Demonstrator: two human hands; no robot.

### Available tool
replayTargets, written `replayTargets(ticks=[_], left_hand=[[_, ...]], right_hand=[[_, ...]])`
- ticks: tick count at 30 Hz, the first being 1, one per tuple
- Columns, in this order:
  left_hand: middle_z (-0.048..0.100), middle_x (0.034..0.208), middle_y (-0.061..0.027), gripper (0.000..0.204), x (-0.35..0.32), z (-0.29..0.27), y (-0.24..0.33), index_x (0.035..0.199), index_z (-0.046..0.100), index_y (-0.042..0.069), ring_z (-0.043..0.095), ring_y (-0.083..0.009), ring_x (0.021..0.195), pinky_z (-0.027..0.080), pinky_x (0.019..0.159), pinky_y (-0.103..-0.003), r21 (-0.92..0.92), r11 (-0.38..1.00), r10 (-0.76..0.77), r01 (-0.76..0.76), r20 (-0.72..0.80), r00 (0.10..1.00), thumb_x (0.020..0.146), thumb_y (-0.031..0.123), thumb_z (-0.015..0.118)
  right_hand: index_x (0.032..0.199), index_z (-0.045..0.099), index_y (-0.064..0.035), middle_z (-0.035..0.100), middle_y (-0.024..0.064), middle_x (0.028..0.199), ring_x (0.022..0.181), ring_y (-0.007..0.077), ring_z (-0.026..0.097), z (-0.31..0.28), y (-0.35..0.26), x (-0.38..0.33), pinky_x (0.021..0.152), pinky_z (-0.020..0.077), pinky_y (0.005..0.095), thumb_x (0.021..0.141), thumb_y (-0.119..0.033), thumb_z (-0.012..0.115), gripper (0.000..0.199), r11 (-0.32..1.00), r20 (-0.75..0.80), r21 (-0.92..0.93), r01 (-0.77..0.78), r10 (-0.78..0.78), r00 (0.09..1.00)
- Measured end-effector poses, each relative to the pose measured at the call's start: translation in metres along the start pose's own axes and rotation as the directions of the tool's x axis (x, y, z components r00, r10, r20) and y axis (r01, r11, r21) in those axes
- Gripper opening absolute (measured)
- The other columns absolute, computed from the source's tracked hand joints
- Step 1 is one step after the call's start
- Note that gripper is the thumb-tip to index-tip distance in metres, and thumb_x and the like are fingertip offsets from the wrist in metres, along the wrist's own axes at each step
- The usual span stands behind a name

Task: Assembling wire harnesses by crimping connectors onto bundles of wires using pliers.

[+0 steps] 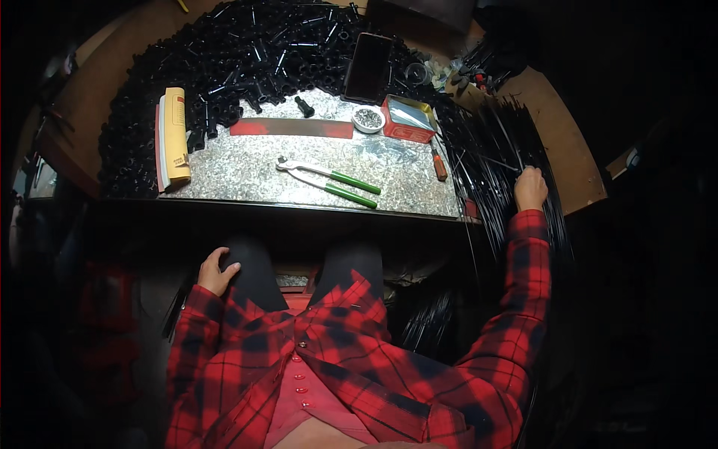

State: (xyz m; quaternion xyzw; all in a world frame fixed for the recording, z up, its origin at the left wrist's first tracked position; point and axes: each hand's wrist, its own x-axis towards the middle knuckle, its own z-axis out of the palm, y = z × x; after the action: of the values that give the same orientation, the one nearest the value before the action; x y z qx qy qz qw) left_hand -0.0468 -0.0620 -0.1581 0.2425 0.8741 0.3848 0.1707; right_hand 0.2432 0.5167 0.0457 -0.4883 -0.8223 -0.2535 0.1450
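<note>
My right hand (530, 187) reaches out to the right and closes on a bundle of long thin black rods (508, 142) that leans across the right end of the bench. My left hand (215, 271) rests on my left knee, fingers loosely curled, holding nothing. Both sleeves are red and black plaid. On the galvanised metal bench top (247, 168) in front of me lie pliers with green handles (329, 182).
A heap of small black tubular parts (224, 60) rings the back and left of the bench. A yellow block (175, 135), a red-edged flat bar (292, 128), a small white bowl of metal bits (368, 118), a red box (408, 118), a dark phone (367, 67) and a brown-handled tool (438, 165) lie there too.
</note>
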Motion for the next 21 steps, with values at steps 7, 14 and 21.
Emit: replayTargets(ticks=[7,14,21], left_hand=[[0.059,0.106,-0.0186,0.047,-0.001,0.001,0.009,0.111,0.054,0.001,0.056,-0.033,0.101,0.044,0.087,-0.037,0.07,0.993,0.098,-0.098,0.0,0.995,0.071,0.02,0.071],[0.062,0.1,-0.0179,0.046,-0.006,-0.006,0.055,0.11,0.054,0.0,0.059,-0.0312,0.096,0.046,0.084,-0.036,-0.166,0.98,0.138,-0.114,0.142,0.98,0.071,0.018,0.071],[0.059,0.105,-0.017,0.047,0.0,-0.028,0.129,0.11,0.054,0.0,0.058,-0.03,0.099,0.045,0.087,-0.035,-0.067,0.878,0.477,-0.473,0.086,0.875,0.071,0.016,0.072]], right_hand=[[0.086,0.06,0.0041,0.061,0.0262,0.091,0.085,0.0423,0.059,-0.043,0.011,0.051,0.073,0.0482,0.0473,0.086,-0.019,0.052,0.024,0.971,0.109,0.232,-0.048,0.023,0.994],[0.083,0.058,0.0051,0.061,0.0256,0.082,0.083,0.0393,0.06,-0.109,-0.004,0.077,0.07,0.0474,0.0439,0.078,-0.017,0.062,0.023,0.936,-0.038,0.332,0.113,-0.106,0.994],[0.071,0.053,-0.0008,0.053,0.0046,0.06,0.051,0.0129,0.05,-0.173,-0.06,0.057,0.047,0.039,0.0272,0.074,-0.014,0.067,0.02,0.677,0.039,0.733,0.063,-0.134,0.99]])
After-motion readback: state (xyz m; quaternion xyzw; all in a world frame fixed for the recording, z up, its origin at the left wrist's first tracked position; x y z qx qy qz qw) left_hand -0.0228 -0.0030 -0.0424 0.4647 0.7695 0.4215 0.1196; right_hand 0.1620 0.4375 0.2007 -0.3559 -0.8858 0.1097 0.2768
